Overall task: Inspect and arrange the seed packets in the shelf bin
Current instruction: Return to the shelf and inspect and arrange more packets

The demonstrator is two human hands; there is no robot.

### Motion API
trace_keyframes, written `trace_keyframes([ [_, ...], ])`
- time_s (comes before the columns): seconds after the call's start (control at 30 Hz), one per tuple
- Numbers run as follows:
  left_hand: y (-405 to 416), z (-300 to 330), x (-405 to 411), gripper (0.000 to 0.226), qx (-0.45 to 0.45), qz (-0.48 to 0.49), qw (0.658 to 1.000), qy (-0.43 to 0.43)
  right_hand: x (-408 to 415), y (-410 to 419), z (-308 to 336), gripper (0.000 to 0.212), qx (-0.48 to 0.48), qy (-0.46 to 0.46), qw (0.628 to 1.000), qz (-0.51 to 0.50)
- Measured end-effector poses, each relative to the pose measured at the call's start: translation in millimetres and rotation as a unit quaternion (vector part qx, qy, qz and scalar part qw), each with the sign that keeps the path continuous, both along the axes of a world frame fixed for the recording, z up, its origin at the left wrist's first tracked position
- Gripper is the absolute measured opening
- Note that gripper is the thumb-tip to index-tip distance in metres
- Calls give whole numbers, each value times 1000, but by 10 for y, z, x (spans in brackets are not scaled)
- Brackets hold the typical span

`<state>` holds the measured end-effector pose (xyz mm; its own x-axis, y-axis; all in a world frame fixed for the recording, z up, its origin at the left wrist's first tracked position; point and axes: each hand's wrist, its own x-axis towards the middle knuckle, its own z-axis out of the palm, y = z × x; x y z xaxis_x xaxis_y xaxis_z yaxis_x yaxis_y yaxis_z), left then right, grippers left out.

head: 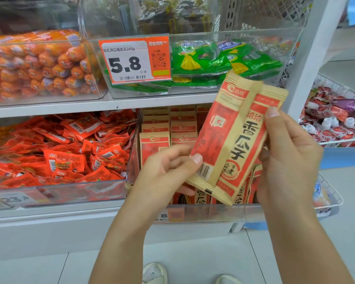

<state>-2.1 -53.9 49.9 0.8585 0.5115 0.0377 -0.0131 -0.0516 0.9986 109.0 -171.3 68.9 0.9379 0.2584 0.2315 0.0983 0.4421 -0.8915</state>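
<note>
— What do we see on the far left?

— We see a clear plastic tub of sausages (pixel 39 64), round and shiny in orange wrap, too many to count. Under it is a clear tub of red snack bags (pixel 70 152), all crinkly and heaped up.

— And next to the sausages?

— A price tag (pixel 134 59), orange and white, with a big 5.8 on it. It hangs on a clear tub of green bags (pixel 223 58). We can make out two on top, with more under them.

— What are our hands doing?

— Our left hand (pixel 168 171) comes up from below, with the thumb pressed on the low left corner of a seed packet (pixel 232 138), by the barcode, and the fingers behind it. Our right hand (pixel 289 158) holds the right side, with the thumb on the front near the top and the fingers curled round the back. So both hands grip that packet.

— Where is the packet?

— It is up in the air, tilted, in front of the shelf bin (pixel 209 212). It is flat, tan and red, papery looking, with big black writing. Another packet may be tucked behind it; we cannot tell.

— What is in the bin?

— More tan and red packets (pixel 168 128), standing in rows. We cannot count them all.

— And on the right?

— A white wire basket (pixel 336 89) with red and purple wrapped snacks.
</note>
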Motion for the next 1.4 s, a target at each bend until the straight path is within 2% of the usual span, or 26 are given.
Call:
trace_keyframes([
  [0.1, 30, -19, 16, 34, -34, 52, 998, -28, 35, -19, 16, 20, -72, 6, 992, 108],
  [0.17, 44, -8, 18, 35, -65, 91, 992, -56, 32, -12, 16, 26, -137, -20, 972, 187],
  [0.3, 36, 47, 18, 34, -68, 129, 986, -86, -84, 57, 25, 30, -130, -11, 956, 264],
  [0.37, 18, 41, 38, 25, -4, 176, 980, -88, -110, 88, 7, 31, -111, 0, 961, 255],
  [0.43, 21, 7, 50, 24, 148, 254, 953, -72, -113, 101, -3, 23, -98, -1, 968, 233],
  [0.47, 18, -1, 49, 26, 216, 272, 935, -65, -108, 105, -9, 20, -93, -3, 971, 221],
  [0.53, 6, -27, 51, 29, 292, 264, 917, -62, -105, 108, -9, 20, -90, -10, 975, 204],
  [0.67, 3, -93, 73, 33, 323, 263, 908, -48, -125, 114, -1, 19, -77, -3, 976, 204],
  [0.87, -32, -98, 57, 25, 376, 267, 887, -31, -132, 127, -24, 17, -92, -16, 974, 207],
  [1.0, -64, -99, 68, 18, 495, 227, 839, 10, -141, 147, -52, 16, -103, -30, 974, 201],
  [1.1, -61, -103, 96, 22, 533, 216, 817, 32, -133, 133, -61, 16, -117, -47, 974, 190],
  [1.23, -46, -137, 103, 24, 530, 217, 818, 53, -117, 122, -87, 15, -149, -65, 970, 179],
  [1.4, 4, -177, 80, 15, 439, 202, 874, 50, -95, 102, -73, 15, -169, -77, 966, 182],
])
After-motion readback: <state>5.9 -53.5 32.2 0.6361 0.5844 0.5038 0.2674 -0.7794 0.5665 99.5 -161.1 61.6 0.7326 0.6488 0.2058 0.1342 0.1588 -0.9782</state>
